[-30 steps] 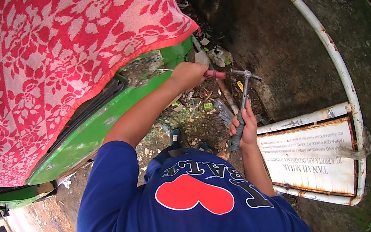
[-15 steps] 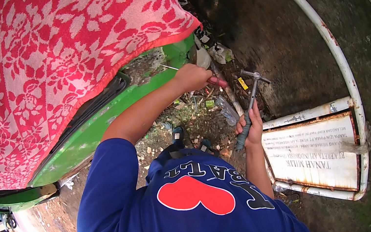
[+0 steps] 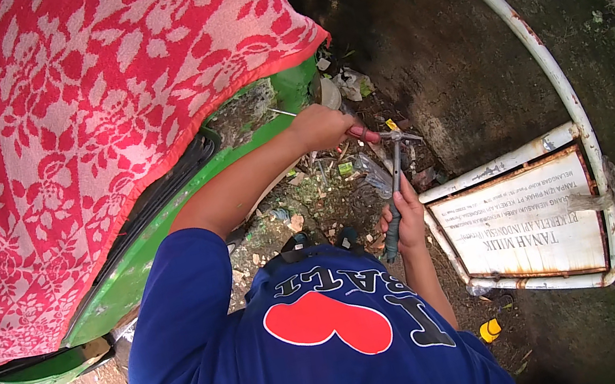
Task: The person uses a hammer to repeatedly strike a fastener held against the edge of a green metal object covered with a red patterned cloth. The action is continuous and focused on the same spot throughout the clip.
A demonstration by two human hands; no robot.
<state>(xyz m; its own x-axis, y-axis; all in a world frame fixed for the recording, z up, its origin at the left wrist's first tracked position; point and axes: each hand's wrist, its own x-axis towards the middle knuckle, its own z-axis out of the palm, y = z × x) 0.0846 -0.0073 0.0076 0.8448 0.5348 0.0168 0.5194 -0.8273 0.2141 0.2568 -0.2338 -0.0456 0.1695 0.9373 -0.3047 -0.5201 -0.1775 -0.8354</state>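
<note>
My left hand (image 3: 322, 127) is closed round a screwdriver (image 3: 362, 134) with a red handle. Its thin metal shaft points left, to a worn, paint-stripped patch (image 3: 248, 113) on a green car body (image 3: 293, 89). My right hand (image 3: 408, 217) grips a hammer (image 3: 397, 168) by its dark wrapped handle. The hammer's metal head is at the butt of the screwdriver handle; whether they touch I cannot tell. A red and pink floral cloth (image 3: 119, 102) drapes over the car above my left arm.
A white metal frame (image 3: 522, 31) with a rusty-edged white sign (image 3: 527, 223) stands at the right. Behind it is a dark, mossy surface (image 3: 414, 50). Rubble and litter (image 3: 315, 190) cover the ground, with a crumpled plastic bag (image 3: 353, 85). Lower right lies a yellow container (image 3: 490, 330).
The hammer in my right hand has swung left, its head now at the end of the screwdriver handle. My left hand keeps its hold on the screwdriver. The view has shifted slightly.
</note>
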